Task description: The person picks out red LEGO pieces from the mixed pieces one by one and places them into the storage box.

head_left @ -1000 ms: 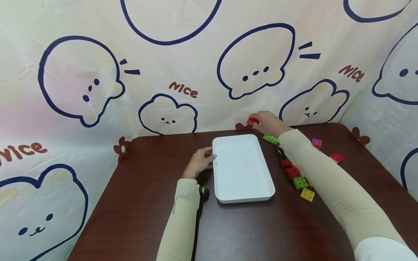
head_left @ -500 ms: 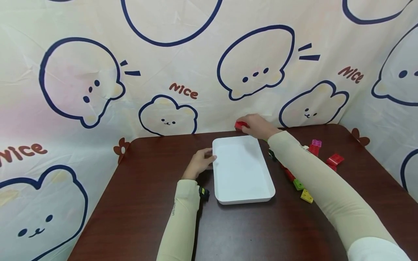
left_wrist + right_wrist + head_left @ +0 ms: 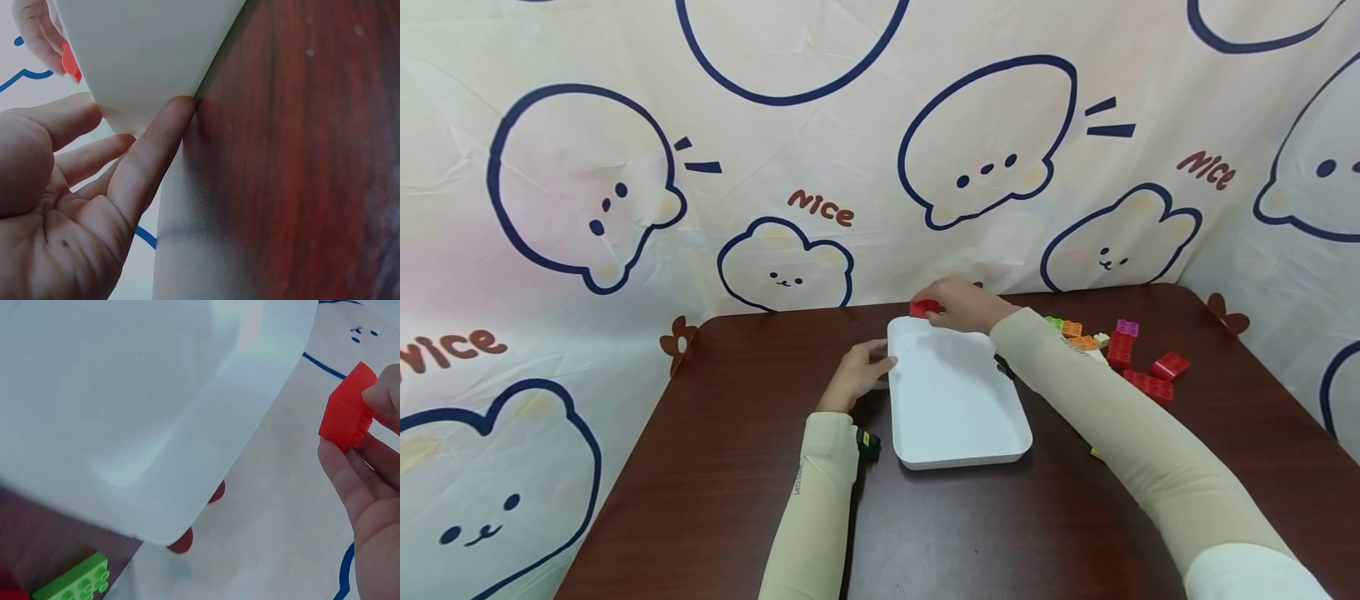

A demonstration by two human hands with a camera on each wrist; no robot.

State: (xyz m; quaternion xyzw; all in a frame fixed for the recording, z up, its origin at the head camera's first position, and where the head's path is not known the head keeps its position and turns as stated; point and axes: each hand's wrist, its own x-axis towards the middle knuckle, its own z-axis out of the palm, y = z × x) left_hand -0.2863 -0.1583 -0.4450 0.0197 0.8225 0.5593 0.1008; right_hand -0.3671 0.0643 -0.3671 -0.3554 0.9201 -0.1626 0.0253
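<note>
My right hand (image 3: 964,305) pinches a red toy brick (image 3: 923,308) at the far left corner of the white tray (image 3: 958,408). In the right wrist view, thumb and fingertips grip the red brick (image 3: 345,409) by opposite sides, its studs facing the palm and the tray's rim (image 3: 262,419) apart from it. My left hand (image 3: 853,375) holds the tray's left side: the thumb tip is at the rim, while the fingers (image 3: 153,147) lie along the outer wall, one reaching down to the tabletop. Part of the tray's right edge is hidden by the right wrist.
Right of the tray lie loose toy bricks: green (image 3: 1055,323), orange (image 3: 1071,329), pink (image 3: 1127,327) and several red ones (image 3: 1147,385). The right sleeve covers others; a yellow brick (image 3: 1095,453) barely shows beneath it. A printed curtain (image 3: 880,150) rises behind the dark wooden table (image 3: 760,375).
My right hand has carried the red brick leftward and down, from above the back edge to the tray's far left corner. More bricks show right of the arm. My left hand has stayed put.
</note>
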